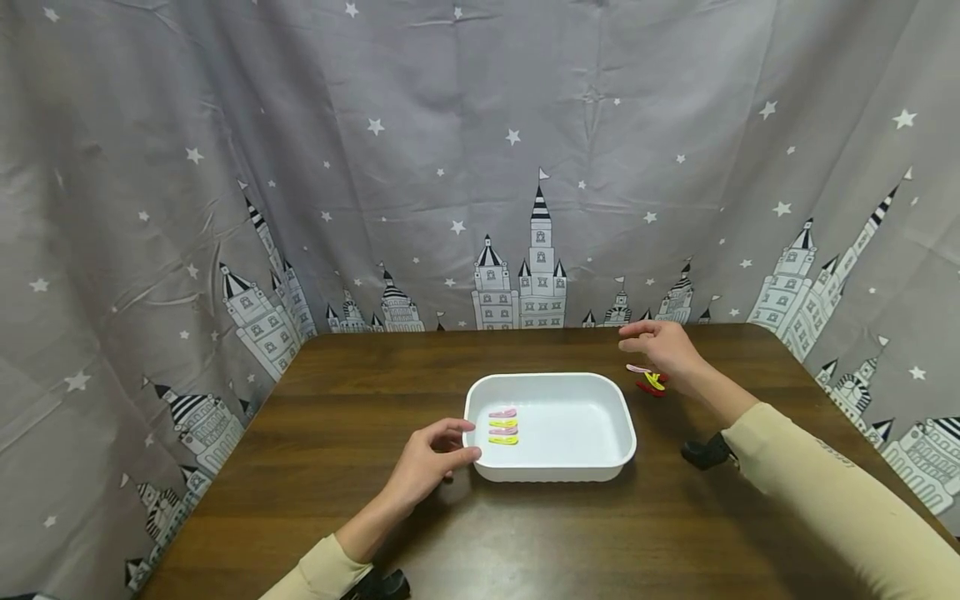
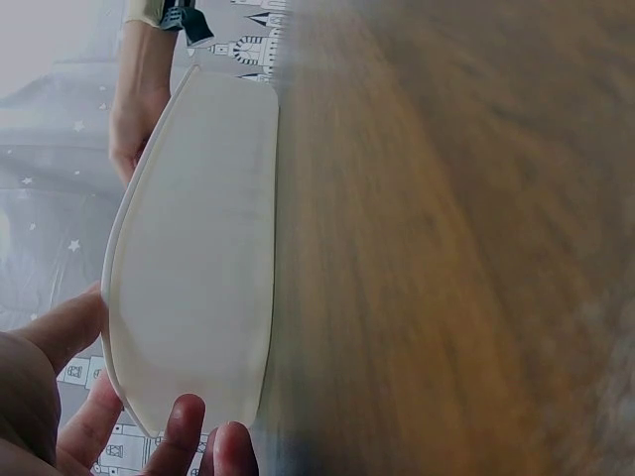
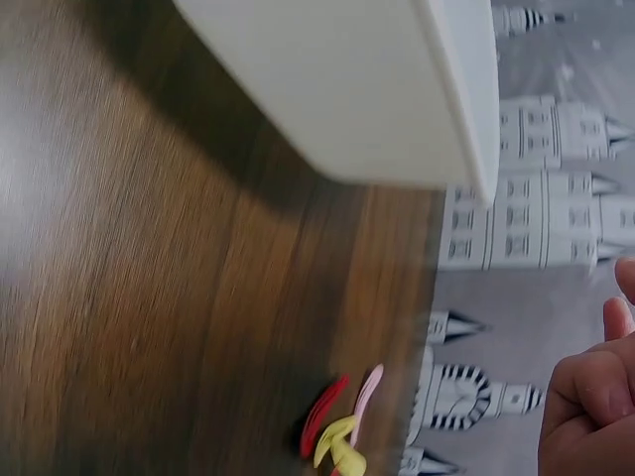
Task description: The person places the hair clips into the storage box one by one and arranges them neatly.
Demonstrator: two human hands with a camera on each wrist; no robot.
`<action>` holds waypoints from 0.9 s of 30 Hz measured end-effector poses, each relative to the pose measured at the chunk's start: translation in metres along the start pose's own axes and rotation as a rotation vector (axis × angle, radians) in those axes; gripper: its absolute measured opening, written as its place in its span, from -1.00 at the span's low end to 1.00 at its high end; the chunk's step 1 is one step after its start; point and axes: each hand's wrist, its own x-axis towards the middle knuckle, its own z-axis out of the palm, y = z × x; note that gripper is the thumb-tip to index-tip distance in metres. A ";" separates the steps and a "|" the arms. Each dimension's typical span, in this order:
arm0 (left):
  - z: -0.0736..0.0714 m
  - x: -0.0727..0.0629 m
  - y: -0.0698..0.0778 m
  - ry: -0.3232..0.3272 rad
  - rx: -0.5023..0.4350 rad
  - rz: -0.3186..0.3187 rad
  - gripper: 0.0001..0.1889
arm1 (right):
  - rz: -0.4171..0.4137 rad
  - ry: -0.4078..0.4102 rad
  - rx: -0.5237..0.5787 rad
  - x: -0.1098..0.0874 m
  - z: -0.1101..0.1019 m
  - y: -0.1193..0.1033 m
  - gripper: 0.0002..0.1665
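Left hand [image 2: 84, 426] at white tray [image 2: 198, 238] — blurred tabletop [image 2: 427, 248], probably wooden.

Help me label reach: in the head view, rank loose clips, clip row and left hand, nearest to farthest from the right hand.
1. Loose clips: right of the white tray.
2. Clip row: tray's left end.
3. Left hand: at tray's left rim.

Lateral entry to the white tray [image 1: 573, 425] is barred by its raised wall; its top is open, except where the left hand [image 1: 423, 462] overlaps the left rim. Four clips [image 1: 503, 423] occupy the tray's left end, leaving the floor to their right free. A strip of table [image 1: 337, 417] separates the tray from the clip pile [image 1: 654, 382], overhung by the right hand [image 1: 670, 350].
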 end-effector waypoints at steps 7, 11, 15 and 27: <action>0.000 0.000 0.000 -0.007 -0.006 0.000 -0.60 | 0.026 0.075 -0.026 0.005 -0.017 0.021 -0.51; -0.001 0.000 -0.001 -0.008 -0.013 -0.010 -0.60 | 0.048 0.109 -0.021 0.006 -0.025 0.032 -0.49; -0.001 0.001 -0.002 -0.008 -0.016 -0.014 -0.60 | 0.060 0.145 -0.017 0.007 -0.031 0.042 -0.46; -0.001 0.001 -0.003 -0.007 -0.014 -0.005 -0.59 | 0.106 0.221 0.120 0.011 -0.048 0.082 -0.43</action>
